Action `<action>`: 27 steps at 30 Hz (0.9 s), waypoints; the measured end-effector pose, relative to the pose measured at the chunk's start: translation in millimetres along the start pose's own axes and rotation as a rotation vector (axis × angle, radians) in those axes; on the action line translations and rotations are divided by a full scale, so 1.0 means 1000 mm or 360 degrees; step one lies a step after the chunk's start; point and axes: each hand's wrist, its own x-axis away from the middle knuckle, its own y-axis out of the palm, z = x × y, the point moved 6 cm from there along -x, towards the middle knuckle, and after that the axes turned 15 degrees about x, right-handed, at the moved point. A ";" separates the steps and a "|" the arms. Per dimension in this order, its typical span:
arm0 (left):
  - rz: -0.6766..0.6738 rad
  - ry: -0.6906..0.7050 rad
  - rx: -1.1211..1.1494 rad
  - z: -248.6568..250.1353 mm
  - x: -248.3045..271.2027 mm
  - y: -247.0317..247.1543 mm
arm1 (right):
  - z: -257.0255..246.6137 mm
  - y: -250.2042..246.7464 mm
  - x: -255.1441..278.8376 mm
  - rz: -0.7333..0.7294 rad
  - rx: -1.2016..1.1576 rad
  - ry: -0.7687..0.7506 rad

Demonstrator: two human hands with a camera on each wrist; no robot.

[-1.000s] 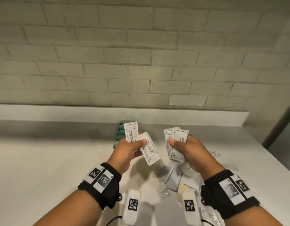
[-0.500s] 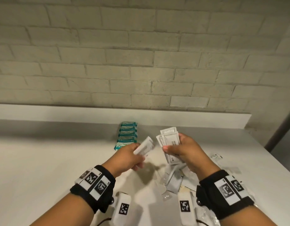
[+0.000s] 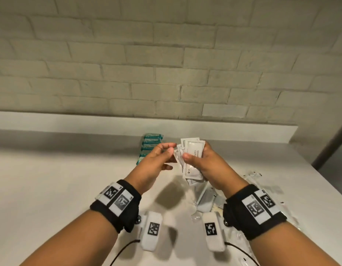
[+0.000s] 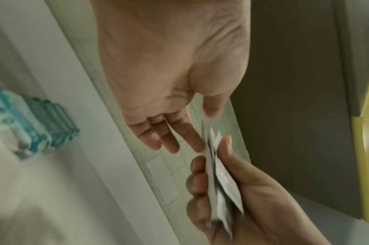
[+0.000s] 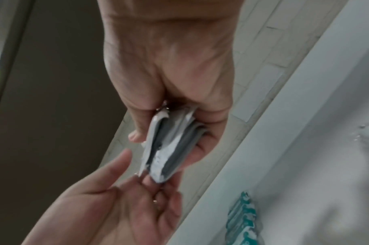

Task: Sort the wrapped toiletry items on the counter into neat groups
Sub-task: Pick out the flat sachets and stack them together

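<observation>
Over counter, R hand grips upright sachets.

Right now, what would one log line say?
right hand grips white sachets | left hand touches their edge | teal packets lined on counter

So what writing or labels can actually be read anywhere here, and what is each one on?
"SHAM" over "CON": front white sachet held in the right hand; the words are cut off by the thumb.
Teal packets on the counter: print too blurred to read.
Wristband tags: square code patterns only, no words.
</observation>
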 end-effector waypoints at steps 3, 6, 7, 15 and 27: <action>-0.0110 -0.0187 0.0232 -0.021 0.000 0.018 | -0.002 0.012 -0.007 0.0052 -0.0030 0.0042; -0.0094 -0.0292 0.0384 -0.026 0.002 0.031 | 0.000 0.030 -0.008 -0.0020 -0.0537 0.0233; -0.0065 -0.0280 0.0426 -0.023 0.002 0.030 | -0.002 0.033 -0.007 -0.0085 -0.0779 0.0248; 0.0065 -0.0242 0.0515 -0.017 -0.004 0.025 | -0.004 0.023 -0.011 -0.0051 -0.0414 0.0066; 0.0009 -0.0530 0.0840 -0.032 0.002 0.036 | -0.012 0.023 0.006 -0.0514 0.0973 -0.0413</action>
